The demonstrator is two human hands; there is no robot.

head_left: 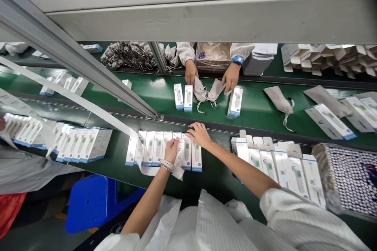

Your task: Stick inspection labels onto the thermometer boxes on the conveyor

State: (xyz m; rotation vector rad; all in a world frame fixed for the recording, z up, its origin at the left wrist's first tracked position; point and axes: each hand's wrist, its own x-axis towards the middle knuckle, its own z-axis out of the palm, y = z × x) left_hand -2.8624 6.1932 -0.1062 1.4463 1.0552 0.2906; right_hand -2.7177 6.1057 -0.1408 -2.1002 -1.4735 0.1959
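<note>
A row of several white thermometer boxes stands on the green bench in front of me. My left hand is closed on the end of a white label strip, over the right part of the row. The strip loops down in front of the boxes and runs up to the far left. My right hand rests at the top edge of the rightmost boxes, fingers spread and holding nothing. More boxes with open flaps stand to the right of my right forearm.
Across the belt, another person's hands touch grey pouches and a box. A tray of batteries sits at the right. A metal post slants across the left; a blue stool stands below.
</note>
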